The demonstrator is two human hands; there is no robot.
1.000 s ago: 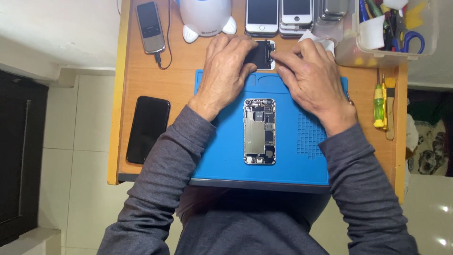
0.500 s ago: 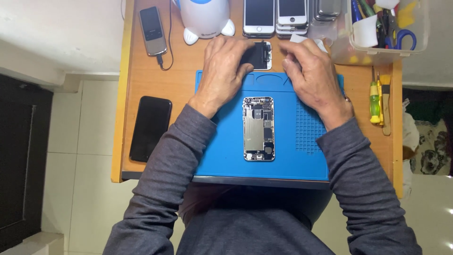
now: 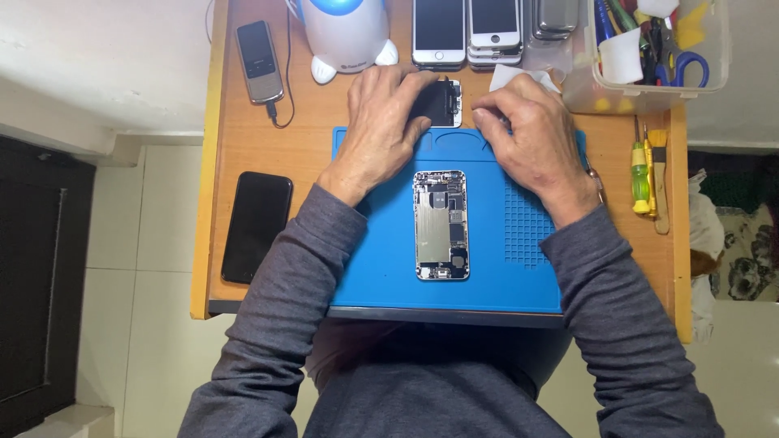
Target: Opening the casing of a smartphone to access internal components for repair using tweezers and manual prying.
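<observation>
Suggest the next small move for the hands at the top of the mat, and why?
Probably bring the detached screen panel down toward the opened phone. The left hand already rests on the panel, the right hand beside it, and the phone lies uncovered mid-mat.

A small phone-repair bench, set up in what looked like a home corner, was seen from above. A narrow wooden table (image 3: 243, 146) stood on pale floor tiles (image 3: 130, 243) beside a white wall. A blue repair mat (image 3: 519, 268) covered the table's near edge, with an opened phone (image 3: 441, 225), its circuitry bare, lying on the middle of it. Along the far edge sat a row of phones (image 3: 466, 28), some stacked. At the far right corner a clear plastic box (image 3: 649, 96) held scissors and tools, with screwdrivers (image 3: 643, 174) by the right edge. A black phone (image 3: 256, 225) lay near the left edge.
</observation>
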